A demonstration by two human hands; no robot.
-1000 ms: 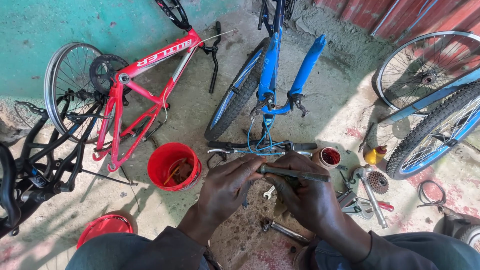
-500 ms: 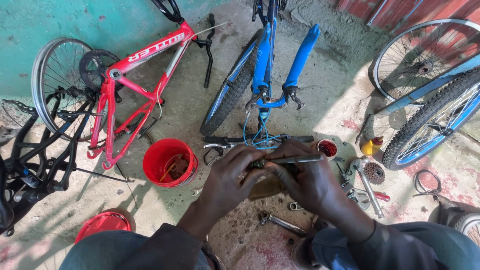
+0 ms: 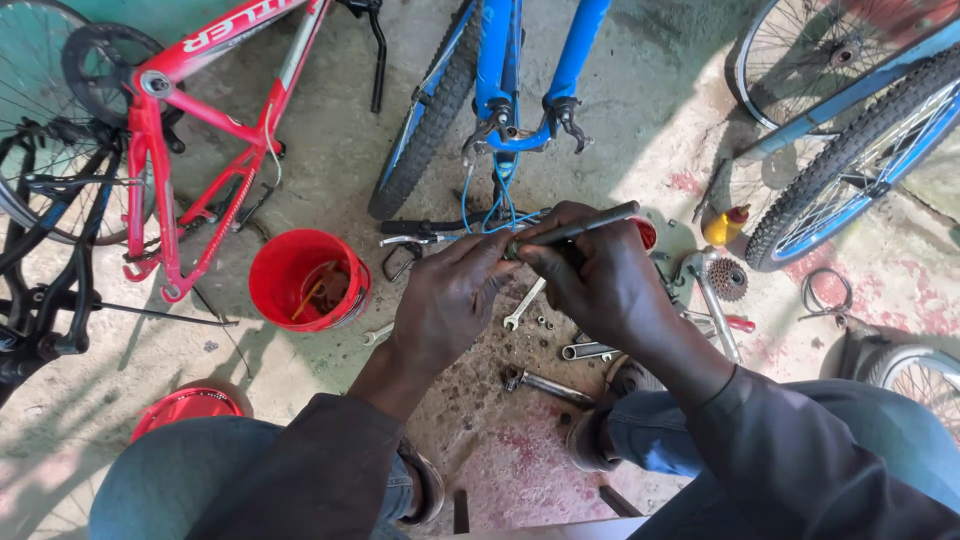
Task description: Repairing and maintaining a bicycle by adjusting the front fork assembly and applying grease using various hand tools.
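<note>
My right hand [image 3: 598, 285] grips a dark thin metal rod [image 3: 592, 224] that sticks out to the upper right. My left hand [image 3: 448, 298] pinches the rod's left end, fingertips meeting the right hand's. What sits at that end is hidden by the fingers. Both hands hover above the concrete floor, over a small wrench [image 3: 522, 305] and loose bolts. Just behind them lies the handlebar [image 3: 425, 229] of a blue bicycle [image 3: 505, 70] with blue cables.
A red bucket [image 3: 300, 275] with tools stands left of my hands. A red bicycle frame [image 3: 200, 120] lies at the left, a blue-rimmed wheel [image 3: 850, 160] at the right. A sprocket [image 3: 727, 278], yellow bottle [image 3: 724, 226], red lid [image 3: 185, 408] and spanners [image 3: 545, 382] dot the floor.
The view has shifted forward and down, so the hands sit higher in the frame. Both hands keep their hold on the rod, which has tilted up slightly at its right end.
</note>
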